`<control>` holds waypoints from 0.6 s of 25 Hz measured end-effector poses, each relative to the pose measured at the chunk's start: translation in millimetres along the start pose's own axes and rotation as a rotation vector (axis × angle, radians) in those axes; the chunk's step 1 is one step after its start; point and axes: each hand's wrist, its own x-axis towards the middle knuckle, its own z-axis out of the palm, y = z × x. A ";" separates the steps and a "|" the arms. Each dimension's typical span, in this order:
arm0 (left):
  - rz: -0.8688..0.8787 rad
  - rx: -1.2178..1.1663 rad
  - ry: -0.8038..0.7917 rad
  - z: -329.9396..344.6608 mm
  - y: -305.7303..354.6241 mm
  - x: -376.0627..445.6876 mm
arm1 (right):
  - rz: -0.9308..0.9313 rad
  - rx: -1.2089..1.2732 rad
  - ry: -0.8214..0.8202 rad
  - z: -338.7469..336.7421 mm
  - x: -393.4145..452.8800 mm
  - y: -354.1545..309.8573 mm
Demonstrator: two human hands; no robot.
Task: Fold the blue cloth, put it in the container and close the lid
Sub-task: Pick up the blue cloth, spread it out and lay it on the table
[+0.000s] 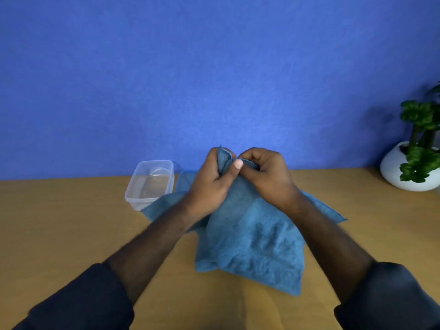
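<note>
The blue cloth (252, 236) drapes from my two hands down onto the wooden table, its lower part crumpled on the surface. My left hand (212, 182) pinches one upper edge of the cloth. My right hand (266, 175) grips the edge right beside it, and the two hands touch above the table's far side. A clear plastic container (148, 184) stands open at the back left, its near right corner covered by the cloth. A blue lid (184, 181) lies just right of the container, mostly hidden behind my left hand.
A white pot (404, 172) with a green plant stands at the back right of the table (71, 222). A blue wall (214, 67) rises directly behind the table. Dark sleeves cover my forearms at the bottom of the view.
</note>
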 end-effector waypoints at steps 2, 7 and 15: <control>0.032 0.058 0.008 -2.7 1.1 2.2 | 0.045 0.099 -0.046 -5.1 -1.5 5.2; 0.000 0.017 0.208 -25.6 5.6 15.1 | 0.351 0.049 -0.373 -24.7 -31.1 52.9; -0.338 -0.004 0.253 -31.5 -24.6 14.0 | 0.522 0.022 -0.062 -18.4 -36.8 67.3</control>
